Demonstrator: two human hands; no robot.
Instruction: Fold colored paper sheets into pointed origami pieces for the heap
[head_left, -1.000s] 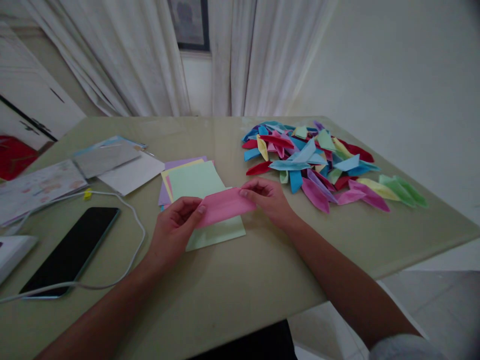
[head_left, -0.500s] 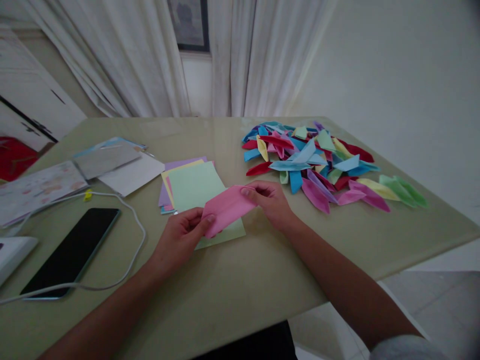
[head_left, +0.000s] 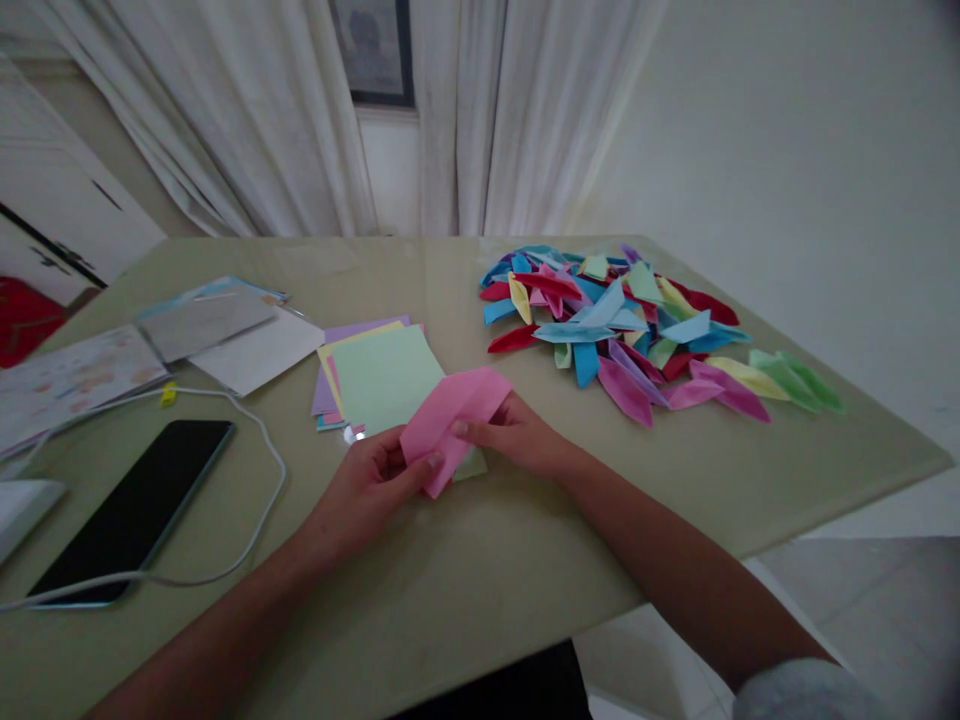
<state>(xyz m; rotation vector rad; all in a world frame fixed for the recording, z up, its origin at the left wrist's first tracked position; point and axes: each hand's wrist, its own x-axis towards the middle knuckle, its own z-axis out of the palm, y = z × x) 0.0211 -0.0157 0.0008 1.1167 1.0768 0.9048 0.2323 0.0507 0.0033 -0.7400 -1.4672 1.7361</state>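
A folded sheet of pink paper [head_left: 450, 408] is held between both hands above the table. My left hand [head_left: 375, 478] pinches its lower left side, thumb on top and fingers underneath. With the thumb lying across the paper's face, my right hand [head_left: 514, 435] grips the right side; its fingers are mostly hidden behind the sheet. Just beyond the hands lies a stack of coloured paper [head_left: 382, 370], pale green on top with purple, yellow and pink edges showing. The pink paper covers part of the stack's near corner.
A heap of folded paper pieces [head_left: 600, 320] in many colours spreads over the table's far right. At left lie a black phone [head_left: 135, 510], a white cable [head_left: 281, 465], a white sheet [head_left: 259, 350] and a patterned packet [head_left: 75, 385]. The table edge [head_left: 847, 510] slants at right.
My right hand has moved slightly down and inward, its thumb going from the paper's upper right corner to its middle. The pink paper is now bent and turned, its lower tip pointing down.
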